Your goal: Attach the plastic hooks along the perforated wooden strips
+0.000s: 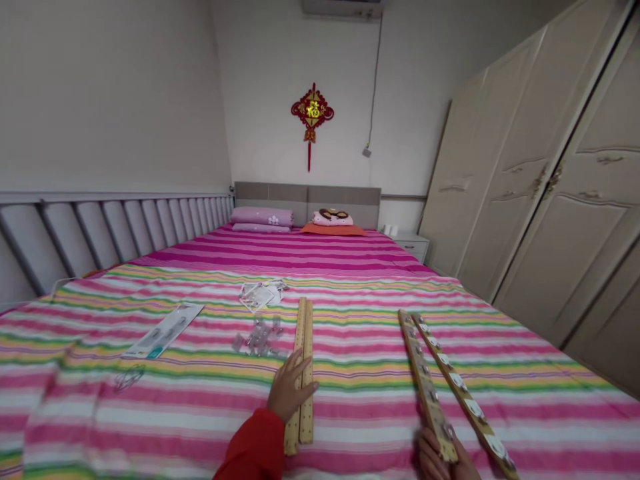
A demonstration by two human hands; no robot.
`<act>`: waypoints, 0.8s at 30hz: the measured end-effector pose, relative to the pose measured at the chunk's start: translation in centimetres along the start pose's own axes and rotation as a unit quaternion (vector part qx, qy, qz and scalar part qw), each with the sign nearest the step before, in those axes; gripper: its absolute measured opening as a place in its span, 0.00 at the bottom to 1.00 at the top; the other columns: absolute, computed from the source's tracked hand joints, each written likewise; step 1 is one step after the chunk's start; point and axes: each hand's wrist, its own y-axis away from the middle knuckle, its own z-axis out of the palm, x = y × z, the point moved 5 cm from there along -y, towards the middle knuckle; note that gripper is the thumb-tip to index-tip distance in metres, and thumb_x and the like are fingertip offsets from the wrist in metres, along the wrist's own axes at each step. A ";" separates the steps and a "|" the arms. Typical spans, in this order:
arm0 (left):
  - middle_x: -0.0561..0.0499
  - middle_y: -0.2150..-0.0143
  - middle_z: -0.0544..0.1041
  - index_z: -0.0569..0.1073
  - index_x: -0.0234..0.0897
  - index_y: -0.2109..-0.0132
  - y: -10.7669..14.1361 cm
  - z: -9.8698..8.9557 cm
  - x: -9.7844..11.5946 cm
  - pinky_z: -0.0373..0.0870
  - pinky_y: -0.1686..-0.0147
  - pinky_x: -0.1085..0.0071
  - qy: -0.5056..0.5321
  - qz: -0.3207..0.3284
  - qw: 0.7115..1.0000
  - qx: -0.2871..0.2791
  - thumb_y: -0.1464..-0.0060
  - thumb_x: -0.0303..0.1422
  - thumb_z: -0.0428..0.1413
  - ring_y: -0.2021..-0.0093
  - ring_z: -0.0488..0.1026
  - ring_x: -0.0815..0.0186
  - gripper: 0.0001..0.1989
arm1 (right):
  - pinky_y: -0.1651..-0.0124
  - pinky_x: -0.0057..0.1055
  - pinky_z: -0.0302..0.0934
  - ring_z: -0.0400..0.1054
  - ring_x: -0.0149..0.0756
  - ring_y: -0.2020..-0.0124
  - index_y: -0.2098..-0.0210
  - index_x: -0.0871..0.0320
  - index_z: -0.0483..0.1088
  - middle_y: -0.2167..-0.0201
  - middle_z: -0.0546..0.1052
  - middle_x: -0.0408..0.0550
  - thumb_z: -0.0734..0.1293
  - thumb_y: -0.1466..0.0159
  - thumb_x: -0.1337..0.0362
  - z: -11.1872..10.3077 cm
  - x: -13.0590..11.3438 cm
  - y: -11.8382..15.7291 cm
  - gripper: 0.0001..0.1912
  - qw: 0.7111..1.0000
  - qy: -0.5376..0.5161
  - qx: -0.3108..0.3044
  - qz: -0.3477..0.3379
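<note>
My left hand [291, 387] lies over a pair of pale wooden strips [306, 427] with small marks along them, its fingers spread and its thumb apart. On the right, my right hand [440, 455] grips the near end of another wooden strip [425, 383], which carries a row of shiny metal pieces, possibly hooks. Beside it is a similar wooden strip [467, 400] with white pads spaced along it. A small heap of clear, shiny pieces [260, 337] sits just left of the pale strips; their kind is too small to tell.
A striped sheet [200, 413] covers the bed. To the left lie a white packaging card [167, 330] and a crumpled clear piece [129, 377]. Papers and small packets [261, 295] lie farther back. A metal rail [125, 227] borders the left; wardrobes [545, 193] stand right.
</note>
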 end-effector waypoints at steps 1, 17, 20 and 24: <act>0.54 0.34 0.59 0.69 0.52 0.44 0.0 0.0 0.0 0.53 0.38 0.54 0.000 0.001 1.000 0.002 0.53 0.43 0.59 0.35 0.56 0.54 0.27 | 0.85 0.18 0.48 0.53 0.20 0.87 0.75 0.57 0.66 0.84 0.60 0.34 0.73 0.48 0.64 0.7 0.4 -0.1 0.11 1.000 0.004 -0.017 0.003; 0.44 0.39 0.67 0.70 0.36 0.44 0.5 -2.2 0.8 0.58 0.39 0.61 0.323 -0.095 0.940 0.059 0.47 0.49 0.51 0.38 0.61 0.58 0.29 | 0.87 0.17 0.38 0.45 0.17 0.90 0.74 0.58 0.64 0.87 0.63 0.34 0.71 0.46 0.52 15.4 12.8 -2.7 0.18 0.989 0.104 -0.074 0.070; 0.43 0.44 0.72 0.71 0.36 0.47 1.1 -3.4 2.2 0.64 0.44 0.63 0.400 -0.123 0.904 0.087 0.48 0.50 0.53 0.42 0.66 0.57 0.28 | 0.87 0.17 0.38 0.43 0.17 0.90 0.74 0.59 0.64 0.87 0.64 0.35 0.70 0.48 0.47 16.8 15.0 -3.3 0.21 0.987 0.139 -0.057 0.055; 0.43 0.48 0.74 0.65 0.39 0.42 1.7 -3.6 4.4 0.72 0.56 0.67 0.474 -0.182 0.858 0.073 0.54 0.51 0.58 0.51 0.73 0.57 0.35 | 0.87 0.19 0.37 0.42 0.18 0.90 0.77 0.59 0.64 0.88 0.62 0.34 0.69 0.48 0.44 17.9 17.2 -4.4 0.23 0.982 0.184 -0.034 0.024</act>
